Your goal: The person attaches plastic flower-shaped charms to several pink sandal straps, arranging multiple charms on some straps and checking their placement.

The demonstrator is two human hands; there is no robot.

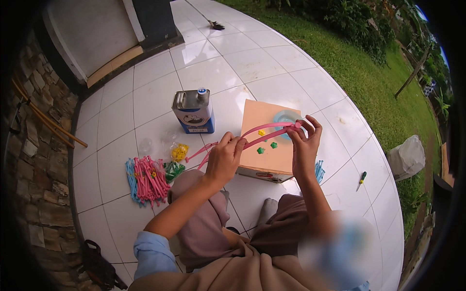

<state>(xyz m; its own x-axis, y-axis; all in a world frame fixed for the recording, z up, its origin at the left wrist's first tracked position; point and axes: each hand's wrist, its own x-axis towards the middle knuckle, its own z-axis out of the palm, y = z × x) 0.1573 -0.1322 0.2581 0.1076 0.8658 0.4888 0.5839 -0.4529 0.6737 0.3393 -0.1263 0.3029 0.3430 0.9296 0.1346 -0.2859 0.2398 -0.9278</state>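
A long pink rubber strap, V-shaped like a flip-flop strap (pixel 264 127), stretches between my hands above a cardboard box (pixel 255 109). My left hand (pixel 224 157) is closed around its two strands, and the loose ends stick out to the left. At the joined end, my right hand (pixel 306 143) pinches the strap with thumb and fingers. On the box top lie a small yellow flower piece (pixel 261 132) and green flower pieces (pixel 260 151). A light blue bowl (pixel 280 116) sits there too, partly behind my right hand and the strap.
Left of my knees lies a pile of pink and blue straps (pixel 148 179), beside bags of yellow (pixel 179 152) and green pieces (pixel 174 170). A metal can (pixel 195 114) stands behind. More blue straps (pixel 319 170) and a screwdriver (pixel 362 178) lie right of the box.
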